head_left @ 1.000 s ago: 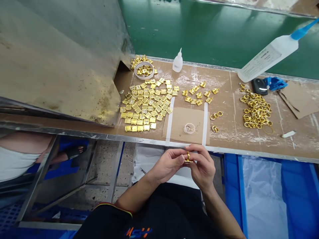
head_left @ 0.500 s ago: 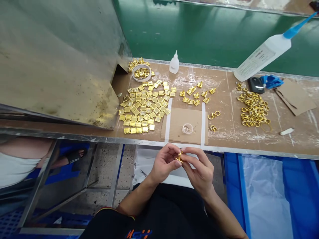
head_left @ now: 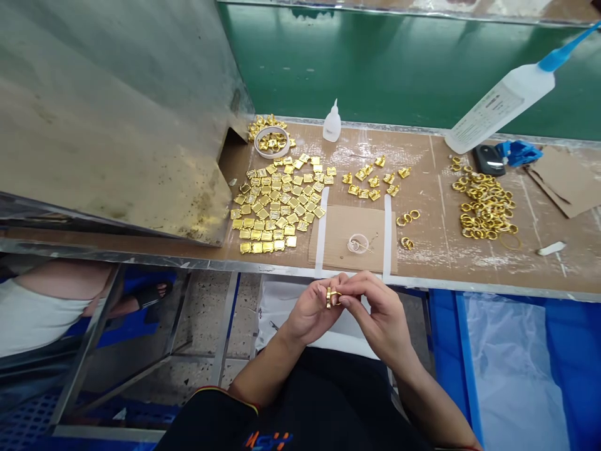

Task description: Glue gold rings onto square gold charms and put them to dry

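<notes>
In front of the bench edge, both hands meet around one small gold ring point(head_left: 330, 299) with a flat plate-like top. My right hand point(head_left: 382, 313) pinches its band between thumb and fingertips. My left hand point(head_left: 307, 314) is closed around the plate side, its fingers curled behind the piece. Just beyond them on the cardboard mat point(head_left: 345, 219) stands a small clear cup point(head_left: 357, 243) with thin sticks in it. Several rings with plates point(head_left: 373, 181) are spread behind the mat, and a few plain gold rings point(head_left: 407, 218) lie to its right.
Rows of gold square plates point(head_left: 282, 200) cover the bench's left part, near a tape roll point(head_left: 272, 142) and a metal box point(head_left: 141, 125). A small glue bottle point(head_left: 332, 124) stands behind. On the right are a ring pile point(head_left: 488, 207) and a large tilted bottle point(head_left: 502, 106). Someone's leg shows at lower left.
The ring has been turned, so its plate now faces left, upright, with the band toward my right hand. My left thumb has lifted off its front. The view has shifted slightly.
</notes>
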Tool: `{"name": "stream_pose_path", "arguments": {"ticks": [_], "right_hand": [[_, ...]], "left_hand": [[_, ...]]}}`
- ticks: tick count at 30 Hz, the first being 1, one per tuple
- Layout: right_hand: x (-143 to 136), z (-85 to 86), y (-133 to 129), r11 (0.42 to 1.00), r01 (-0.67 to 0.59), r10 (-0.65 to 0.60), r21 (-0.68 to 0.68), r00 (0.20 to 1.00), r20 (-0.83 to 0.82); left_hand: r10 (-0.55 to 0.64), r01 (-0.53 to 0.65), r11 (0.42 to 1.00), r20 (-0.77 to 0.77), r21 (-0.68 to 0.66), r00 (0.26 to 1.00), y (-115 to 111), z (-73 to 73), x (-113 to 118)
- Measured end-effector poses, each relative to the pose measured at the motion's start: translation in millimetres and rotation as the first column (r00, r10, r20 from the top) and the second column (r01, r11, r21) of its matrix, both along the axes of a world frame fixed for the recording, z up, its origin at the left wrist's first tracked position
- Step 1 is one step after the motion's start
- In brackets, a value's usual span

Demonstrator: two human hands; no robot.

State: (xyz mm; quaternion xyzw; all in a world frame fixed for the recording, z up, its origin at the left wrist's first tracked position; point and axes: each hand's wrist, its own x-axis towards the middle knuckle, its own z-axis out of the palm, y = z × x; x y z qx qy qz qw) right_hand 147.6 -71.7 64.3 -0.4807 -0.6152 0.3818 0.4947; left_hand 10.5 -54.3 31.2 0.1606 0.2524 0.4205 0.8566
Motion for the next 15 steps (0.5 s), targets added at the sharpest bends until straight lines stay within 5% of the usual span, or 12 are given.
{"name": "stream_pose_path", "arguments": {"ticks": [7, 15], "right_hand": [[7, -4.6, 6, 0.995, -0.085, 0.085, -0.049, 0.996, -0.005], [13, -5.6, 12, 0.987, -0.151, 0.151, 0.049, 0.988, 0.006]], "left_hand": [[-0.046, 0.053, 0.993, 0.069, -0.102, 0.997, -5, -5.0, 4], [0.017, 0.006, 0.984, 0.126, -0.181, 0.992, -4, 2.9, 4]]}}
